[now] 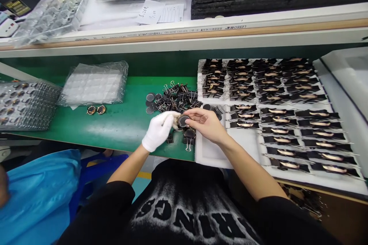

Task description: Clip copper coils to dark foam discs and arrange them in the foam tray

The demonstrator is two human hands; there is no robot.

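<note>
My left hand (159, 129), in a white glove, and my bare right hand (205, 122) meet over the front edge of the green bench (120, 122). Both pinch one small dark round disc (183, 120) between thumb and fingertips, fingers closed on its rim. It sits just in front of the heap of black binder clips (176, 97) (loose discs lie beside it). The white tray (212, 153) of clipped parts lies to my right, touching the wrist.

I read "LESSO" upside down on the white shelf rail (230, 27); my black shirt (189, 214) shows inverted letters "RINGS"; the paper slip (151, 11) bears illegible handwriting.
</note>
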